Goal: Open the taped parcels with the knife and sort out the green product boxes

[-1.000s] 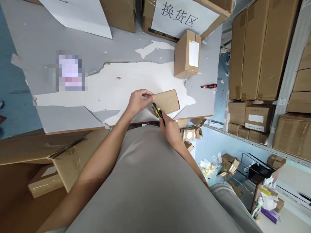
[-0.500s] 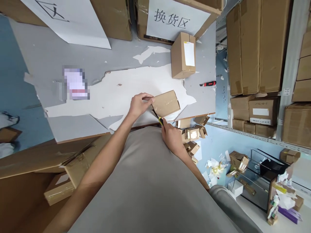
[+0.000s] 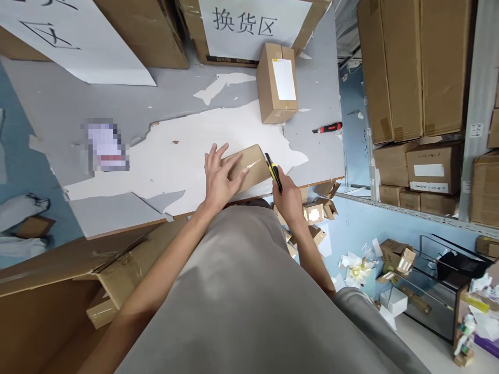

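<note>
A small cardboard box (image 3: 255, 161) with shiny clear tape lies at the table's near edge. Across its left part rests my left hand (image 3: 223, 174), fingers spread over the top. In my right hand (image 3: 287, 195) is a yellow and black box cutter (image 3: 274, 170), its blade pointing up and away from me. The blade's tip is close to the box's right end; whether it touches the cardboard I cannot tell. Part of the box's left side is hidden under my left hand.
A red and black box cutter (image 3: 328, 128) lies at the table's right. Behind the small box stands a labelled carton (image 3: 277, 85). Large boxes with paper signs (image 3: 249, 26) line the back. A pixelated item (image 3: 107, 145) lies at left; an open carton (image 3: 128, 265) stands below.
My right hand has carried the yellow box cutter from the box's left end to its right end. My left hand has opened from a pinch at the corner and spread over the top.
</note>
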`<state>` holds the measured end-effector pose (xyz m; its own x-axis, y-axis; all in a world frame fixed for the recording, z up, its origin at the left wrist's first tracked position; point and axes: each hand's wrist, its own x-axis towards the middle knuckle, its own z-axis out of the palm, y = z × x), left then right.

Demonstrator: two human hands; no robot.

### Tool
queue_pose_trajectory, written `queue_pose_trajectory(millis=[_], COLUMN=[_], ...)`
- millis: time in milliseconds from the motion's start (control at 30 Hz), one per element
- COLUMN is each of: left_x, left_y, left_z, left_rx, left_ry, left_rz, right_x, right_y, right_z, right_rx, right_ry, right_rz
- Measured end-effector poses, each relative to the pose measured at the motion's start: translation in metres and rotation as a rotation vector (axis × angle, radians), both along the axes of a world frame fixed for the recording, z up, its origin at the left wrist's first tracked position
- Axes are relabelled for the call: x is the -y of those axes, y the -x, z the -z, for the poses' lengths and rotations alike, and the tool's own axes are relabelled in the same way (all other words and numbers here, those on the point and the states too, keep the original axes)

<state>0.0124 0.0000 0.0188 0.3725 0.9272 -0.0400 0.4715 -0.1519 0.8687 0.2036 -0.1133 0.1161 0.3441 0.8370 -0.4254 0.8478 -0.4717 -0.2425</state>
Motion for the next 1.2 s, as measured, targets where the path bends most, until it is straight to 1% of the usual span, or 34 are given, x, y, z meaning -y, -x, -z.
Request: queue_pose_trajectory(millis=[67,133,233,300,400,500,700,800,900,1067,1200], left_x=[0.006,0.011,0.016,0.018,0.019,0.02,0.02,0.021,0.022,0.025,0.026], left_y=[-0.01,-0.018,-0.022,-0.022,-0.021,-0.021,-0.022,-0.022,-0.023,-0.025,-0.026], left_z=[-0.004,-0.001,0.008,0.014,0.019,0.019,0.022,0.023,0.022,0.019,0.019], left_rx=[-0.033,-0.076,-0.159,-0.201,-0.221,-0.22,-0.229,-0.246,-0.265,-0.303,-0.327], left_ry=[-0.055,-0.092,-0.134,-0.161,-0.191,-0.206,-0.193,-0.196,-0.206,-0.226,-0.242], left_rz=[0.084,0.135,0.149,0.146,0.133,0.113,0.104,0.095,0.088,0.083,0.084], right_x=[-0.001,-0.002,-0.002,-0.004,-0.009,-0.017,-0.032,-0.028,-0.017,-0.002,-0.005], right_y=[-0.004,-0.008,-0.014,-0.016,-0.014,-0.006,0.005,0.001,-0.005,-0.018,-0.026], right_z=[0.006,0.013,0.022,0.022,0.017,0.009,-0.008,-0.02,-0.025,-0.029,-0.035], right_rx=[-0.024,-0.042,-0.048,-0.038,0.005,0.05,0.071,0.043,0.008,-0.032,-0.042], right_ry=[-0.005,-0.028,-0.046,-0.02,0.08,0.177,0.275,0.318,0.365,0.382,0.307], right_rz=[-0.035,-0.058,-0.086,-0.1,-0.127,-0.168,-0.203,-0.204,-0.23,-0.276,-0.289])
